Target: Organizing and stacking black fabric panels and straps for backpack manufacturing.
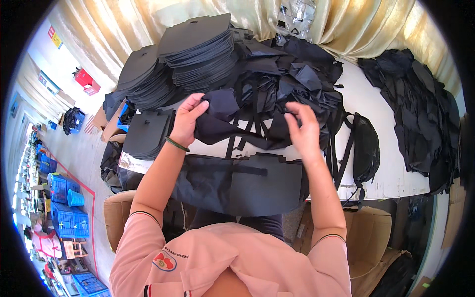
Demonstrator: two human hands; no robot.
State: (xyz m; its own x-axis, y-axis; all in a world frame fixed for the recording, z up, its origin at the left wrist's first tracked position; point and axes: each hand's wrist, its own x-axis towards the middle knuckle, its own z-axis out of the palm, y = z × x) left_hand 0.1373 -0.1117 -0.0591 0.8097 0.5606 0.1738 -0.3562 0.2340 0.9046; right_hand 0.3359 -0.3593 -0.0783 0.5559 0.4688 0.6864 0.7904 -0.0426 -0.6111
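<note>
A black fabric piece [213, 129] is stretched between my two hands above the white table, sagging in the middle. My left hand [187, 119] pinches its left end between thumb and fingers, where a dark flap of cloth stands up. At the other end my right hand [303, 126] is closed on the fabric's edge with thumb and fingertips. Nearer to me, a black fabric panel with a stiff dark board [269, 188] lies at the front edge of the table and hangs over it. Black straps [255, 106] trail behind the held cloth.
Tall stacks of dark boards [198, 49] stand at the back left, a smaller stack [146, 133] nearer. Crumpled black fabric [302, 79] heaps behind my hands. A black mesh bag part [366, 148] lies right, beyond it a fabric pile [420, 114]. Cardboard boxes [366, 237] stand below.
</note>
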